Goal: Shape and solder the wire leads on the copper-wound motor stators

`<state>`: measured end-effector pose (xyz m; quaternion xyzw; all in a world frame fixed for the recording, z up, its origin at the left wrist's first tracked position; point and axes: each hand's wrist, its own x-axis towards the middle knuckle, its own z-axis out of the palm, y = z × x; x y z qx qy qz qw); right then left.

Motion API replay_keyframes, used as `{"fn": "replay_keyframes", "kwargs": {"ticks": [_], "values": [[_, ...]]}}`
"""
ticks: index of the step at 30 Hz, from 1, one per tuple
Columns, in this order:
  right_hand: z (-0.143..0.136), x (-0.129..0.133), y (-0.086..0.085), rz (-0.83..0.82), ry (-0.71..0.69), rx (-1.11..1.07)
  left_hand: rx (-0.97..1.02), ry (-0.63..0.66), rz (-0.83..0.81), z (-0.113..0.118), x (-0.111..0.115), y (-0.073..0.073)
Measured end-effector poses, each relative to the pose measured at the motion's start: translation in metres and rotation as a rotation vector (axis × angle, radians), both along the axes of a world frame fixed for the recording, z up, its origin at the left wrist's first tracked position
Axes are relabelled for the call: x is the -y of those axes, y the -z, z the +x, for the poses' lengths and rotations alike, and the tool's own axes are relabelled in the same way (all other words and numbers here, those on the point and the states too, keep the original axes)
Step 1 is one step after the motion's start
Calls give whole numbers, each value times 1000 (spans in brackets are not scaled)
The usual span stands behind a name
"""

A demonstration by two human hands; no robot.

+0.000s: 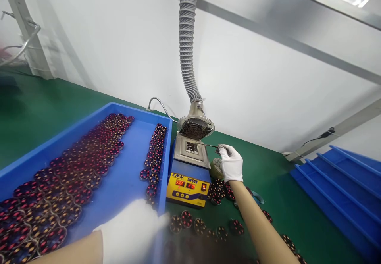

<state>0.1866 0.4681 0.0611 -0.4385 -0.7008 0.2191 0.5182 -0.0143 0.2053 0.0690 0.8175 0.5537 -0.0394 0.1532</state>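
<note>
My right hand [231, 164], in a white glove, is closed on a thin metal rod [208, 145] that reaches left over the solder pot [192, 147]. The pot's yellow front panel [187, 190] shows red digits. My left hand [131, 234], also gloved in white and blurred by motion, is low over the right wall of the blue tray [138, 131]. Its fingers point toward small round wound parts [187, 219] on the green table; whether it holds one is unclear. A small round container [216, 168] stands between the pot and my right hand.
Many round parts [74, 168] fill the tray's left side, with a narrower group [154, 157] along its right wall. An exhaust hose [187, 37] with a round hood [195, 128] hangs above the pot. Blue trays [342, 192] lie at the right.
</note>
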Motion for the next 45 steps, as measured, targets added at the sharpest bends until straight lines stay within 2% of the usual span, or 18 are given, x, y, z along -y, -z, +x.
{"fn": "replay_keyframes", "kwargs": {"ticks": [7,12,16,24,31,33,39,45], "values": [[9,14,1,26,15,97,27,3,45,-1,0,7],[11,19,-1,15,3,106,41,-6,105,-3,2,18],[13,28,-3,-17,-2,67,48,-6,124,-3,2,20],[0,33,3,-107,-9,-103,35,15,110,-3,2,15],[-8,24,2,-125,4,-233,18,-9,38,2,0,-5],[-8,18,3,-139,19,-260,53,-30,45,3,1,-6],[-9,8,12,-202,-27,-271,191,-112,73,0,2,12],[-3,19,7,-196,-54,-275,181,-140,64,-1,4,19]]}}
